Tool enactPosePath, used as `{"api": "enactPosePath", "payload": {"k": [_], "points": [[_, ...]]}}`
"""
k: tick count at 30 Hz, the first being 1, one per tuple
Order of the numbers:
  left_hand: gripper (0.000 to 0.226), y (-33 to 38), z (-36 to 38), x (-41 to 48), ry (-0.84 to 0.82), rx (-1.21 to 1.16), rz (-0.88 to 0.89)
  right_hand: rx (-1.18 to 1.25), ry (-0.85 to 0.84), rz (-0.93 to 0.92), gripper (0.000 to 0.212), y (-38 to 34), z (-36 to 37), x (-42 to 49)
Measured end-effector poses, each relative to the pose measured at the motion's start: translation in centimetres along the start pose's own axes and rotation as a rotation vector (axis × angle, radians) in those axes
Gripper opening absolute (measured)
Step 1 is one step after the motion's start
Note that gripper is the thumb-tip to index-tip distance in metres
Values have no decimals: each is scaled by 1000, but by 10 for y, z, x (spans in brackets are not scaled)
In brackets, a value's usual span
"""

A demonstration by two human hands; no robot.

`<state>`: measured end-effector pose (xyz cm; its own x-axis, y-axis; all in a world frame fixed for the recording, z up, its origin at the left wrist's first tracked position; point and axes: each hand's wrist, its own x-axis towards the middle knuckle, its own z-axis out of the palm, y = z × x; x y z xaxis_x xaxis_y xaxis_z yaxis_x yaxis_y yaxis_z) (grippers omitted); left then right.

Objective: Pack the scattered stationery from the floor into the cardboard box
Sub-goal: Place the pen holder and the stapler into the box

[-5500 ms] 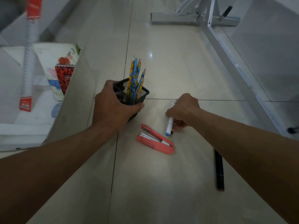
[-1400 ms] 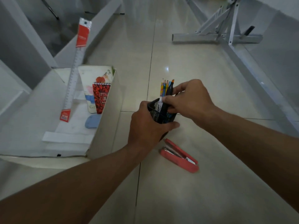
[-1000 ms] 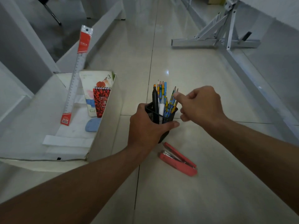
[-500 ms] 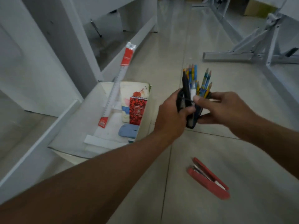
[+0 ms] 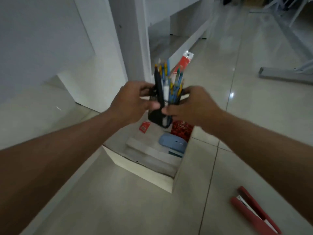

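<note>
A: Where is the pen cup?
B: Up in the air between the person's two hands, over the open cardboard box. It is black mesh and tips a little, base toward the camera

A: How does the left hand have it?
B: From the left side. The fingers curl round the far side near the rim and the thumb lies across the front wall, so the cup is gripped, not merely touched

A: And the right hand?
B: It closes on the right side. The fingers curl in by the rim and the thumb presses on the front lower down, its tip close to the left thumb. Blur hides anything finer

A: What stands in the cup?
B: A bunch of coloured pencils, a black marker and a white marker, all sticking up between the two hands

A: What lies in the box?
B: A blue mouse, a red notebook just beyond it, below the right hand, and a long ruler that leans so its red top shows above the pencils

A: Anything outside the box?
B: A red stapler lies on the tiles at the lower right, well apart from both hands
</note>
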<state>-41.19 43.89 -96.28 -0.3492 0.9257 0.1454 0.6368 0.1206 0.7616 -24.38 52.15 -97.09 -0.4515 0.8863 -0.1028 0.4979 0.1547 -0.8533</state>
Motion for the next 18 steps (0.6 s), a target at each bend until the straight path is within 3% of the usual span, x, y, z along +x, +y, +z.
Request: {"api": "enactPosePath", "payload": {"k": [3,8,18], "points": [[54,-26,-4,-18,0,171,-91,-26,-57,19,47,7,42,4],[36,-51,10,-19,-31,259,-144,-83,-47,57,70,24,79,13],[24,-64,29,-1,-192,453,-249,-128,-48,95,75,44,104,18]]}}
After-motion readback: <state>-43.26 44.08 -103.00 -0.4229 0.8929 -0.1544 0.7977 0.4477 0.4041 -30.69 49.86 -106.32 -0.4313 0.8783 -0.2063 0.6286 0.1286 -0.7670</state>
